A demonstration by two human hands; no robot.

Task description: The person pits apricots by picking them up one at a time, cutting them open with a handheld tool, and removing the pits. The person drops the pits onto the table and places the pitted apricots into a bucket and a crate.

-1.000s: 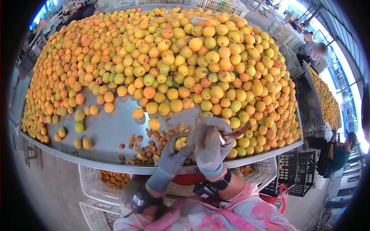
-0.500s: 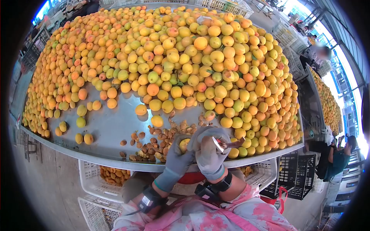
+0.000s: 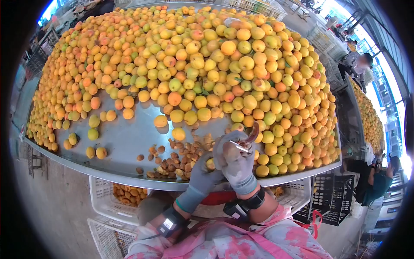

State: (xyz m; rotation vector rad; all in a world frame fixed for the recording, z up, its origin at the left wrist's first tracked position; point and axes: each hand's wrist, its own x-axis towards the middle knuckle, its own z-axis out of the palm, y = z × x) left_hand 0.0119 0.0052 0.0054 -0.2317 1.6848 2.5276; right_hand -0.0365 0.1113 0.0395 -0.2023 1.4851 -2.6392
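Note:
My gloved left hand (image 3: 204,173) is closed around a yellow-orange fruit (image 3: 210,164), part of which shows between the fingers. Touching or very close to it on the right, my gloved right hand (image 3: 235,159) grips a small tool (image 3: 239,146) with a shiny metal part and a dark curved handle. Both hands are over the front edge of the metal table (image 3: 125,142). Brown pits (image 3: 172,166) lie just left of them, and a large heap of yellow and orange fruit (image 3: 207,64) spreads behind.
Below the table edge stand white crates (image 3: 101,198) with halved fruit (image 3: 129,194). Black crates (image 3: 330,194) are at the right. Two other people are farther right, one in a dark green top (image 3: 377,185), near a second fruit-covered table (image 3: 366,108).
The right hand has turned, and the tool's dark handle now points up instead of to the right. The left hand has shifted slightly right, still holding the fruit. The view has moved a little.

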